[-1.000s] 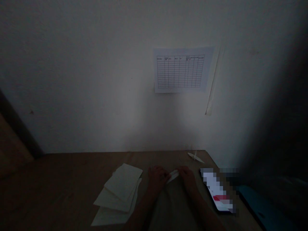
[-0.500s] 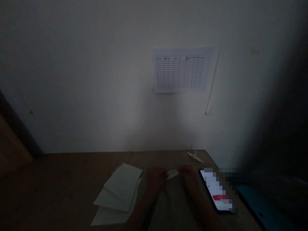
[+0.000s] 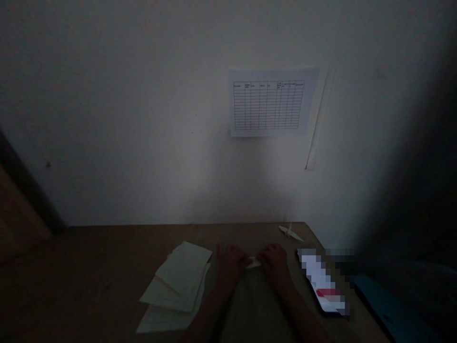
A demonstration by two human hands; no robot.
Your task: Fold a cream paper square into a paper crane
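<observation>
Between my two hands is a small folded piece of white paper [image 3: 253,262], mostly covered by fingers. My left hand [image 3: 231,262] grips its left end, fingers closed. The right end is pinched by my right hand [image 3: 274,263]. Left of my left hand lie several overlapping sheets of white paper [image 3: 183,271] on the brown table [image 3: 89,281]. A folded paper crane [image 3: 290,233] rests beyond my right hand, near the table's back edge. The light is dim, so the folds in the held paper are hard to make out.
A phone with a lit screen [image 3: 323,283] lies right of my right forearm. Past the table's right edge is a blue object [image 3: 389,305]. The wall behind carries a sheet with a printed table [image 3: 273,102].
My right hand has come closer to my left hand and turned inward over the paper. Less of the folded paper shows between them now.
</observation>
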